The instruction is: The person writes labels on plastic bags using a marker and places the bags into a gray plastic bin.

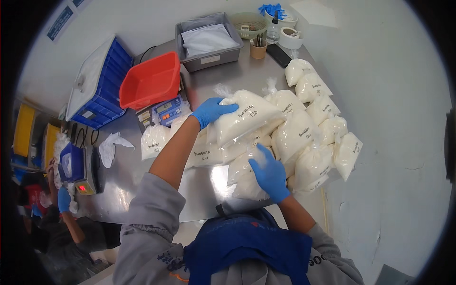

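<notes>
My left hand (pixel 213 110), in a blue glove, grips the tied neck end of a clear plastic bag of white powder (pixel 245 119). This bag is raised over the pile and bears handwriting. My right hand (pixel 269 172), also gloved in blue, has its fingers and thumb around the gathered plastic neck of a lower bag of white powder (pixel 249 188) near the table's front edge; how firmly it grips is unclear. More filled bags (pixel 299 133) lie heaped to the right of my hands, and a few stand left, one of them (pixel 155 142) beside the digital scale.
A red plastic basin (pixel 151 80) sits on a digital scale (pixel 171 110) at the left, near a blue crate (pixel 103 82). Behind are a grey bin (pixel 213 58), a pen cup (pixel 258 50) and a spray bottle (pixel 273 30). A co-worker's gloved hand (pixel 64 199) is beside another scale (pixel 83 178).
</notes>
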Motion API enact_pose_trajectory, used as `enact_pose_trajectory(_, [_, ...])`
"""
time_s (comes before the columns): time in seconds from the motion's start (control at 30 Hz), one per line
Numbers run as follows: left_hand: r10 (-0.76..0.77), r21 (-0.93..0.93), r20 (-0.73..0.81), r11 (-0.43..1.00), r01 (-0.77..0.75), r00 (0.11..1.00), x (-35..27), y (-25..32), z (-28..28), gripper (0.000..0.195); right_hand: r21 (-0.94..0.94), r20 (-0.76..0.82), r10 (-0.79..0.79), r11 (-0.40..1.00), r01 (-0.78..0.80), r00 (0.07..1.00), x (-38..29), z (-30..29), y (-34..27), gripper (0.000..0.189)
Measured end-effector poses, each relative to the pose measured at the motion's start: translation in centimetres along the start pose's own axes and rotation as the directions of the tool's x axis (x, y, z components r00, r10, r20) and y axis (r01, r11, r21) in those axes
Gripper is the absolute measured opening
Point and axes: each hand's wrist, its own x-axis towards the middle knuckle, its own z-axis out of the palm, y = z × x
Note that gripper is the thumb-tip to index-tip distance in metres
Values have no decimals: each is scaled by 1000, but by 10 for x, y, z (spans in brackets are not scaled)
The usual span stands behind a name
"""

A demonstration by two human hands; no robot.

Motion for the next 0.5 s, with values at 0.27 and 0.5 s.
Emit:
enact_pose_trajectory(0.27, [140, 52, -95, 989, -136, 986, -22, 1, 19, 49, -448, 278, 200, 892, -58, 939, 44, 24, -21, 61])
enact_pose_trajectory(0.5, [338, 334, -233, 908, -252, 912, -95, -28, 47, 41, -319, 240, 70, 948, 11, 968, 0, 32, -21, 44])
